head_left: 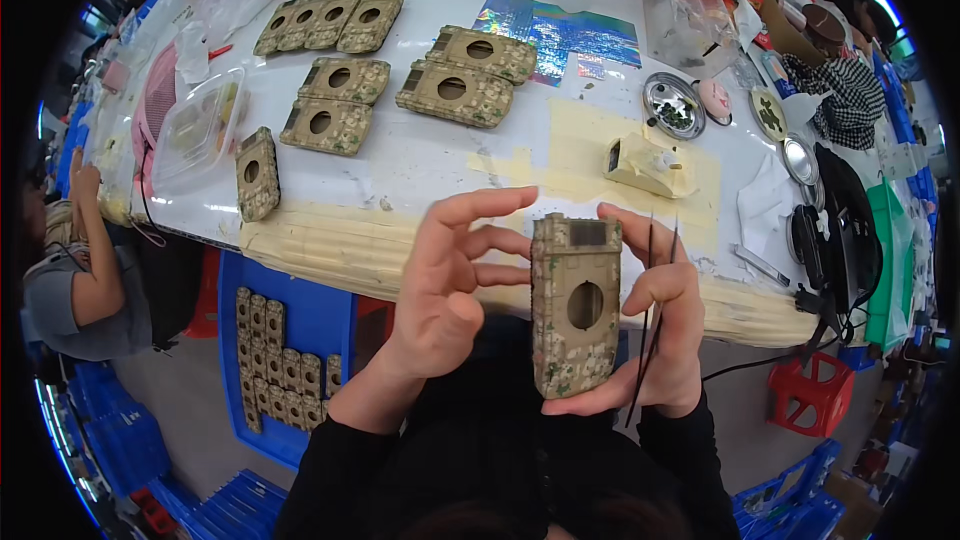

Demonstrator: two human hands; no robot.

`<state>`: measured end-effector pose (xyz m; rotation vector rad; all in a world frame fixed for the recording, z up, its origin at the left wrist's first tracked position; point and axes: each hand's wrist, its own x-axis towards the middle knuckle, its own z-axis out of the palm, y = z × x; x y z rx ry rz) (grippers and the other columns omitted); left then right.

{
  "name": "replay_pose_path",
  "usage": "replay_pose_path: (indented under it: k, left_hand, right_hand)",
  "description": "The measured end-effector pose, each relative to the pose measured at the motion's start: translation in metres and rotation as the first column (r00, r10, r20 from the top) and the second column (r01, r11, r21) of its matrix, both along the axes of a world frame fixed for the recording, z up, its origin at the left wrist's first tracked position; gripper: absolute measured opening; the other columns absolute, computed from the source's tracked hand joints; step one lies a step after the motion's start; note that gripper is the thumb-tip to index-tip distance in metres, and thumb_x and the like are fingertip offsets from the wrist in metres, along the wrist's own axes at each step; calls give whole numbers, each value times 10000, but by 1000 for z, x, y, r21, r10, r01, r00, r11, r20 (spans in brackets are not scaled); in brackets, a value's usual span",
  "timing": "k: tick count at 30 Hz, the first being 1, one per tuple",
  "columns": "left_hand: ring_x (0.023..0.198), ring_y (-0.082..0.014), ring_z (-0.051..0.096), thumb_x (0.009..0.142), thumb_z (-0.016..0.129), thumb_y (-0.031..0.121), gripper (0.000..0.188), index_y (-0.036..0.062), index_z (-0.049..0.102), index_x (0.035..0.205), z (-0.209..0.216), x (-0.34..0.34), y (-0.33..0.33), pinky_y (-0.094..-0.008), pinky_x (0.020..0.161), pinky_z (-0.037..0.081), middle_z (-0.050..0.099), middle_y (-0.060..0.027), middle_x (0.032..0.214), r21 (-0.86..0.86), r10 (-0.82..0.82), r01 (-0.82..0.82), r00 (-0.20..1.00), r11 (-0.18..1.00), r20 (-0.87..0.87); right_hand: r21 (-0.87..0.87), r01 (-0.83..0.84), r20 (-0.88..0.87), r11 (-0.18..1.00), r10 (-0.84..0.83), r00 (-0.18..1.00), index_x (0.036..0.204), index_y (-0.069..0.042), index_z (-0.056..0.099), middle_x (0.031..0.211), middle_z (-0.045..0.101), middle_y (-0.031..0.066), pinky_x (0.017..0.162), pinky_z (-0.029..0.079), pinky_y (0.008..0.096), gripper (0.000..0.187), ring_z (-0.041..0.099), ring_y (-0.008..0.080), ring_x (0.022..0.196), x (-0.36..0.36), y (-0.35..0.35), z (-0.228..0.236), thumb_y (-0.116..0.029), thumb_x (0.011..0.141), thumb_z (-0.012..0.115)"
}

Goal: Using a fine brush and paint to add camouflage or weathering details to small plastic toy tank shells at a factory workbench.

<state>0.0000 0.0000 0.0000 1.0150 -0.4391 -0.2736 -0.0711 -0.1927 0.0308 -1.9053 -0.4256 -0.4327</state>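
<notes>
Two hands are up in front of the surface (395, 175), close to the near edge. On the left, the left hand (450, 285) has its fingers spread wide. Its fingertips are right by the left side of a camo toy tank shell (577, 315), but I cannot tell if they touch it. The right hand (665, 335) pinches that shell at its right side and low end, and also holds dark, thin tweezers (640, 385). The round hole in the shell faces the head camera.

Going by the held shell, a person in a gray top (60, 300) is far to its left. A clear plastic box (215, 105) is up and left of it, and one lone shell (258, 180) lies nearer. Down and left of the held shell is a blue tray (325, 305) with many more shells (280, 370) in rows. Up and left of it are a row of four shells (330, 20), then one pair (332, 105), then a second pair (465, 75).

Beyond the held shell lies a shiny blue sheet (590, 35). Up and right of it are a cream block (650, 168) and a round metal dish (697, 123) with dark bits in it. More to its right are a crumpled white tissue (765, 200), a red stool (812, 395) lower down, a black bag (845, 200) and a green tray (890, 240).
</notes>
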Motion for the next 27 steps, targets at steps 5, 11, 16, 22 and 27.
replay_pose_path:
  k: [5, 11, 16, 22, 27]
  left_hand:
    - [721, -130, 531, 890, 521, 34, 175, 72, 405, 764, -5, 32, 41, -534, 1023, 353, 464, -18, 722, -182, 379, -342, 894, 922, 238]
    - [855, -143, 526, 822, 519, -141, 258, 40, 397, 959, 7, 43, 85, -505, 1048, 374, 446, -48, 877, -175, 797, -781, 563, 600, 220]
    - [1101, -261, 503, 759, 608, -165, 558, 18, 299, 1187, 6, 56, 118, -341, 943, 501, 346, -152, 1136, -98, 920, -938, 302, 334, 249]
    - [1103, -262, 508, 734, 684, -103, 754, 44, 200, 1293, 4, 77, 153, -322, 911, 493, 261, -184, 1224, -53, 941, -991, 96, 119, 324]
    - [1054, -247, 544, 725, 683, -104, 851, 69, 97, 1317, -3, 86, 184, -342, 914, 464, 247, -232, 1270, -4, 934, -998, 62, 67, 352]
  right_hand:
    - [5, 99, 7, 995, -99, 995, 882, -78, 393, 1163, 439, 276, 969, 365, 489, 749, 461, 414, 1174, -9, -12, -4, -310, 425, 939]
    - [1, 147, 6, 989, -147, 989, 885, -82, 376, 1212, 438, 308, 998, 344, 485, 782, 453, 401, 1184, -16, -23, -13, -360, 415, 936]
    - [7, 197, -18, 980, -197, 980, 898, -91, 362, 1212, 441, 306, 1003, 335, 496, 815, 449, 394, 1185, -23, -22, -14, -393, 402, 933]
    - [-123, 182, -7, 976, -184, 983, 963, -128, 316, 1267, 387, 282, 965, 380, 467, 875, 447, 364, 1164, -29, -28, -18, -548, 442, 879]
    - [-64, 188, 12, 980, -188, 982, 977, -124, 314, 1268, 374, 287, 956, 388, 466, 886, 446, 364, 1159, -28, -27, -24, -550, 443, 878]
